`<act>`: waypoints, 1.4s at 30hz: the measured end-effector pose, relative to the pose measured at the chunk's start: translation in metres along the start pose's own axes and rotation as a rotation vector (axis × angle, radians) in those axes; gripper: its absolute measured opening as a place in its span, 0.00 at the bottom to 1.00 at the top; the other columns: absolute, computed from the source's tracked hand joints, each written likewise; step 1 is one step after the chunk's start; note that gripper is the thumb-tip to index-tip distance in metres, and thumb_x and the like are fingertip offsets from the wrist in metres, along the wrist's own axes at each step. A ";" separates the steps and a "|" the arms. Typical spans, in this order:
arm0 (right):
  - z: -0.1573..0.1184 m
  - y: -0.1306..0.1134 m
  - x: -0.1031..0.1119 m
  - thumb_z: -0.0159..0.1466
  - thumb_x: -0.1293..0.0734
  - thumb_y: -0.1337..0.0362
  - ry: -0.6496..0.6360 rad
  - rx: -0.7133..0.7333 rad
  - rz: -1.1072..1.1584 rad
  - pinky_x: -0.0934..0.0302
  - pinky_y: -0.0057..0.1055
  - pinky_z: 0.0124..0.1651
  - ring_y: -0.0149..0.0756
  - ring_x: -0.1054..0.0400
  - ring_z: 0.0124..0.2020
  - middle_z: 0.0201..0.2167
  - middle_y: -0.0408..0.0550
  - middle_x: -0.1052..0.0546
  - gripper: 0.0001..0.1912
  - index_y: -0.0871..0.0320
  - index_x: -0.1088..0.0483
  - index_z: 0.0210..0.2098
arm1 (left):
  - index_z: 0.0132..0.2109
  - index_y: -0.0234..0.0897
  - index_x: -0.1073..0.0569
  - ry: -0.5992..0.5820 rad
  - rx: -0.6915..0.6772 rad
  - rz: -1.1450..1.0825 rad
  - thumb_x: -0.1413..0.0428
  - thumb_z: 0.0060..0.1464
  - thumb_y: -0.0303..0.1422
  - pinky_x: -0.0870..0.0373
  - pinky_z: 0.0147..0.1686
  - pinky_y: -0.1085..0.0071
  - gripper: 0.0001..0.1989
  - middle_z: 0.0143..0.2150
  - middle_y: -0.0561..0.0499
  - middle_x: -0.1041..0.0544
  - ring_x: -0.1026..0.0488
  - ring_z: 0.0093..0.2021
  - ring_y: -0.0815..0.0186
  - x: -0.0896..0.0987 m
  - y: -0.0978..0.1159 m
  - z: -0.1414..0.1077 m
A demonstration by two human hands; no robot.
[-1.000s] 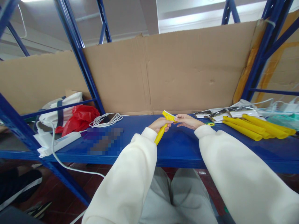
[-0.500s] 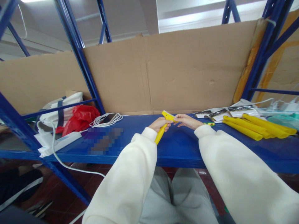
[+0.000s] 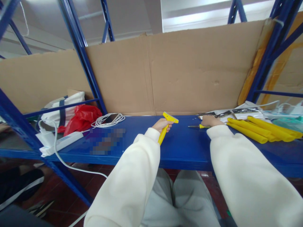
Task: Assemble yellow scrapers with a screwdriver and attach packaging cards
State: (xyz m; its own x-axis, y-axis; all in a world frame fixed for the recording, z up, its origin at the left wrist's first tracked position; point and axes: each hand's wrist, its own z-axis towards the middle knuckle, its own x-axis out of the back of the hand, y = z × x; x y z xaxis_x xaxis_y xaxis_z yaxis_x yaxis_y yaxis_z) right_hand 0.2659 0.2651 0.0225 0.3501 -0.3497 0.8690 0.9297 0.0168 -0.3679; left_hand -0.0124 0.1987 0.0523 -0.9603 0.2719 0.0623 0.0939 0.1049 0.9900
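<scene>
My left hand (image 3: pixel 162 124) is wrapped round the handle of a yellow scraper (image 3: pixel 170 117), held above the blue shelf with its wide T-shaped head up and to the right. My right hand (image 3: pixel 210 120) reaches over the shelf beside the black-and-white packets (image 3: pixel 226 115). Its fingers are hidden behind the back of the hand, so any hold cannot be made out. Just below it lies a screwdriver (image 3: pixel 201 126) with a yellow handle and a thin shaft pointing left; the hand and sleeve cover part of the handle.
Several yellow tubes (image 3: pixel 257 134) lie on the right of the blue shelf (image 3: pixel 182 148). At left are a coiled white cable (image 3: pixel 107 120), a red plastic bag (image 3: pixel 85 116) and a white power strip (image 3: pixel 62 143). A cardboard panel (image 3: pixel 189 72) stands behind. Another person's leg shows lower left.
My right hand has let go of the scraper head and moved right to the packets and screwdriver. My left hand still holds the scraper in nearly the same place.
</scene>
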 end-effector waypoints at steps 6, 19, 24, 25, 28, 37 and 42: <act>-0.009 0.003 -0.004 0.55 0.26 0.55 -0.040 -0.116 -0.056 0.42 0.60 0.52 0.64 0.32 0.54 0.46 0.72 0.23 0.15 0.60 0.21 0.36 | 0.32 0.35 0.33 0.068 0.008 0.024 0.46 0.57 0.20 0.46 0.17 0.78 0.08 0.16 0.60 0.39 0.43 0.14 0.75 0.007 -0.008 0.012; -0.036 -0.051 0.020 0.57 0.36 0.74 -0.278 0.064 -0.268 0.38 0.44 0.55 0.49 0.28 0.53 0.52 0.54 0.22 0.24 0.53 0.25 0.50 | 0.32 0.33 0.30 0.153 0.035 0.025 0.36 0.51 0.27 0.42 0.18 0.77 0.08 0.16 0.61 0.39 0.41 0.15 0.75 0.015 -0.015 0.026; -0.038 -0.051 0.022 0.56 0.36 0.75 -0.308 0.005 -0.338 0.38 0.49 0.54 0.54 0.29 0.54 0.52 0.60 0.23 0.23 0.58 0.25 0.50 | 0.31 0.34 0.31 0.161 0.038 0.036 0.39 0.54 0.25 0.42 0.18 0.77 0.08 0.16 0.60 0.39 0.41 0.14 0.75 0.016 -0.015 0.029; -0.037 -0.048 0.022 0.56 0.35 0.75 -0.300 0.010 -0.339 0.37 0.48 0.53 0.54 0.29 0.54 0.51 0.60 0.22 0.23 0.57 0.25 0.50 | 0.30 0.34 0.31 0.162 0.038 0.037 0.41 0.55 0.24 0.42 0.18 0.77 0.08 0.15 0.60 0.39 0.41 0.14 0.74 0.016 -0.015 0.029; -0.029 -0.039 0.016 0.54 0.32 0.72 -0.222 0.072 -0.293 0.35 0.44 0.49 0.52 0.26 0.49 0.48 0.57 0.21 0.21 0.55 0.24 0.47 | 0.29 0.34 0.32 0.178 0.044 0.030 0.43 0.57 0.22 0.41 0.18 0.76 0.09 0.15 0.60 0.39 0.41 0.14 0.74 0.017 -0.015 0.029; -0.014 -0.040 0.003 0.58 0.32 0.64 0.142 0.300 0.218 0.35 0.33 0.39 0.39 0.28 0.34 0.34 0.51 0.21 0.11 0.58 0.27 0.41 | 0.29 0.33 0.31 0.206 0.052 0.002 0.41 0.55 0.22 0.44 0.18 0.77 0.09 0.16 0.60 0.40 0.41 0.14 0.75 0.019 -0.016 0.030; -0.018 -0.051 0.009 0.60 0.33 0.54 0.278 0.316 0.492 0.36 0.34 0.38 0.38 0.31 0.32 0.31 0.49 0.24 0.12 0.57 0.30 0.36 | 0.32 0.33 0.29 0.224 0.060 -0.023 0.41 0.55 0.24 0.44 0.18 0.76 0.05 0.16 0.61 0.40 0.42 0.14 0.75 0.020 -0.016 0.030</act>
State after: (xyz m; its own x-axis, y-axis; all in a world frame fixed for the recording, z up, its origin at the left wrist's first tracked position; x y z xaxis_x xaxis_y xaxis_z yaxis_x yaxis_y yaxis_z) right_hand 0.2199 0.2437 0.0431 0.7404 -0.4598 0.4902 0.6721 0.4969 -0.5490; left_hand -0.0254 0.2307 0.0335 -0.9960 0.0502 0.0733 0.0807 0.1669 0.9827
